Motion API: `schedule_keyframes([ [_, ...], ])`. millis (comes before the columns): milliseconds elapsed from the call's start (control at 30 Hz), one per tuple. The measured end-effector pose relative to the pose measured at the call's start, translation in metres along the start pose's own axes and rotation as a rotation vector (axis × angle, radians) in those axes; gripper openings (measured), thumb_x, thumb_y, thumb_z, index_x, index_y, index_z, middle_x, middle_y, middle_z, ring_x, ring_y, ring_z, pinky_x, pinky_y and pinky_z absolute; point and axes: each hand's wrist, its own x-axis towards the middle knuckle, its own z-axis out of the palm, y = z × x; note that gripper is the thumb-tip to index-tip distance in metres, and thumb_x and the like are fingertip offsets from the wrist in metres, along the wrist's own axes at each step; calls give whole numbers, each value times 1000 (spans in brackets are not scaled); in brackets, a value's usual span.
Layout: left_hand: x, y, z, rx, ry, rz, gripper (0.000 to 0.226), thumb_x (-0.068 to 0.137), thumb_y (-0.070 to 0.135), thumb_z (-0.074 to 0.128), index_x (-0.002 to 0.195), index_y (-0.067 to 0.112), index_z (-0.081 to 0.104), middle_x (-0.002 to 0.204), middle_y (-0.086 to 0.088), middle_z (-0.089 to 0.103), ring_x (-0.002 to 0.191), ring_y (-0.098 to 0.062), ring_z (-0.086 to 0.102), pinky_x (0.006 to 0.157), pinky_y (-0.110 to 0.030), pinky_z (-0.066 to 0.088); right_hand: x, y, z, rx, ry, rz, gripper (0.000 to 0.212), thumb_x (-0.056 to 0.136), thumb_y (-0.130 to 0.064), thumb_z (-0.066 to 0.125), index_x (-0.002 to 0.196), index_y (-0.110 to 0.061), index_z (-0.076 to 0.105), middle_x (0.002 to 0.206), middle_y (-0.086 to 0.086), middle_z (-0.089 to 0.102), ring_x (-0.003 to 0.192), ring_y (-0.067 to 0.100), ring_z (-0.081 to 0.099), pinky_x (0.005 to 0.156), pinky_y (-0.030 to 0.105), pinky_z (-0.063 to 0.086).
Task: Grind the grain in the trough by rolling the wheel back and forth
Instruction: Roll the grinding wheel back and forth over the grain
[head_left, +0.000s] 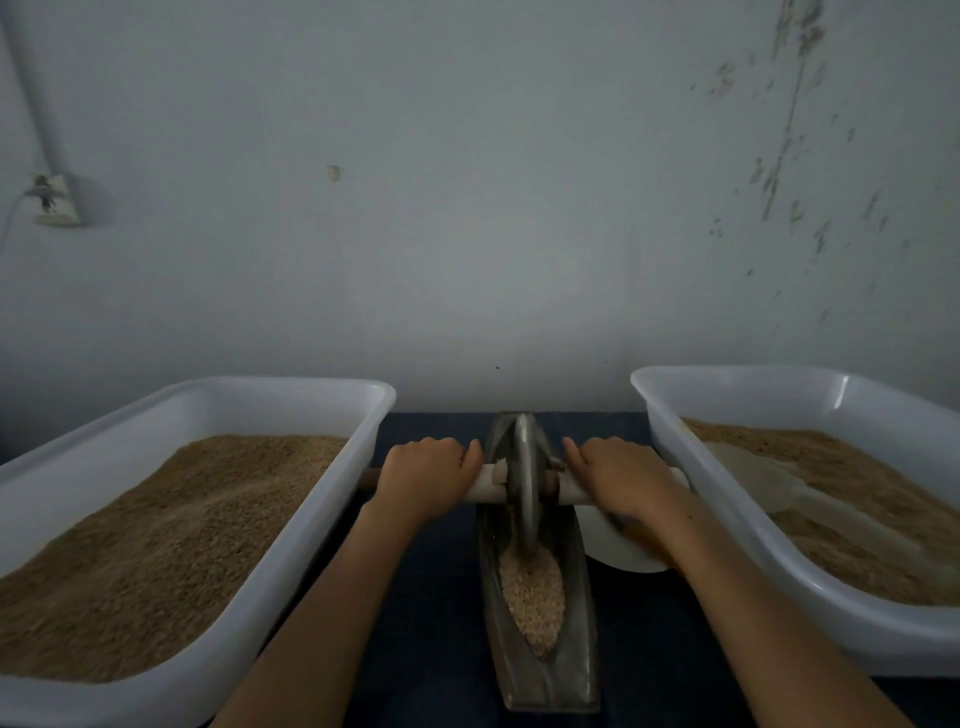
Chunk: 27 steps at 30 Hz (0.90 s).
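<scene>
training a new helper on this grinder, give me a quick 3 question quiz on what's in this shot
1. True or false: both hands grip the axle handle, one on each side of the wheel.
2. Where does the grain lie in the trough: A) near end, B) far end, C) spilled on the table?
3. What lies in the right tub on top of its contents?

Key
1. True: left hand, right hand.
2. A.
3. A pale scoop.
</scene>
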Motion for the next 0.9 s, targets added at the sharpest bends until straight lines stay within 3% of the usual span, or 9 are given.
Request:
schedule_keyframes([
  [133, 7, -1, -4, -317, -259, -155, 23, 95, 29, 48, 108, 10, 47, 105, -13, 57, 91, -26, 59, 71, -35, 44, 2, -2, -15, 90, -310, 47, 35, 105, -33, 28, 97, -14, 57, 90, 5, 64, 81, 21, 62, 71, 34, 46],
  [233, 8, -3, -6, -740, -485, -276, 44, 100, 40, 27, 86, 11, 56, 70, -6, 64, 56, -15, 58, 59, -26, 45, 3, -2, -21, 293, -501, 96, 57, 105, -42, 20, 78, -14, 62, 71, 2, 67, 61, 12, 62, 65, 26, 43],
  [400, 5, -4, -7, -835, -612, -291, 52, 100, 42, 23, 75, 11, 57, 41, 5, 55, 34, -6, 49, 47, -20, 40, -1, 1, -24, 382, -637, 47, 43, 105, -37, 28, 77, -21, 57, 73, 6, 66, 63, 17, 60, 78, 35, 51],
  [567, 4, 1, -6, -774, -454, -300, 54, 100, 47, 21, 72, 12, 53, 40, 3, 56, 34, -6, 51, 48, -21, 43, -1, -4, -23, 301, -446, 88, 57, 104, -45, 22, 76, -14, 61, 71, 2, 66, 66, 15, 63, 63, 27, 41],
  [600, 5, 2, -6, -709, -388, -305, 55, 99, 49, 21, 71, 14, 52, 44, 3, 57, 38, -8, 53, 55, -24, 45, -1, -4, -21, 202, -379, 61, 51, 104, -43, 25, 85, -13, 61, 76, 2, 65, 70, 16, 63, 61, 27, 38],
  [667, 5, 4, -5, -514, -247, -329, 56, 98, 52, 19, 71, 14, 50, 57, 2, 55, 54, -14, 55, 65, -31, 46, -1, -3, -17, 4, -226, 5, 34, 103, -34, 33, 126, -14, 48, 100, 7, 61, 88, 22, 61, 65, 29, 38],
  [733, 2, 7, -8, -322, -136, -308, 51, 98, 50, 23, 85, 10, 52, 71, -2, 53, 73, -22, 59, 66, -35, 43, -3, -1, -10, -24, -50, 3, 40, 103, -30, 31, 140, -16, 38, 108, 9, 58, 92, 26, 59, 66, 33, 37],
  [833, -1, 8, -2, -256, 37, -239, 41, 99, 33, 39, 133, 10, 41, 96, -8, 58, 86, -25, 61, 58, -30, 38, -5, -3, -1, -117, 148, -34, 36, 104, -31, 29, 120, -13, 56, 89, 8, 64, 77, 28, 62, 61, 35, 42],
  [900, -5, 12, -4, -322, 66, -339, 38, 100, 31, 35, 132, 13, 45, 95, -9, 59, 82, -24, 60, 55, -28, 33, -6, -3, 4, -135, 237, -17, 46, 105, -37, 26, 97, -11, 63, 77, 6, 66, 68, 27, 63, 59, 34, 44],
])
